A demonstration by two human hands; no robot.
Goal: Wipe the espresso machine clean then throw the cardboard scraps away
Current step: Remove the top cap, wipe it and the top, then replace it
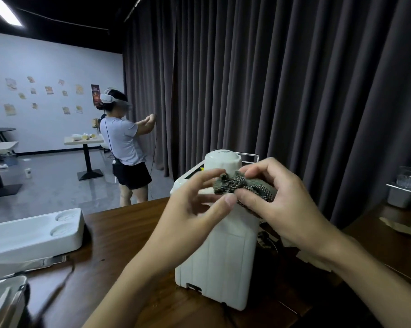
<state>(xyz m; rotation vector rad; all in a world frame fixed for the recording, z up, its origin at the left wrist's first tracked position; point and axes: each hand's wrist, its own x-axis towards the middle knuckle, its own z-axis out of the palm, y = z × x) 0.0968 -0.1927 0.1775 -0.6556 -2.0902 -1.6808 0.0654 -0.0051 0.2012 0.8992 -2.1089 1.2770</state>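
The white espresso machine (219,263) stands on the dark wooden counter (119,237), its back toward me, with a white upturned cup (222,162) on top. A bunched grey-green patterned cloth (242,185) is held above the machine's top edge. My right hand (277,204) grips the cloth. My left hand (195,204) pinches the cloth's left end with thumb and fingertips. Brown cardboard scraps (399,227) lie on the counter to the right, and another scrap (315,259) shows under my right wrist.
A white moulded tray (34,233) sits at the left, with a metal tray (3,297) and tongs (41,263) near it. A blender (405,188) stands at the far right. Behind the counter a person in a headset (126,143) stands by dark curtains (270,79).
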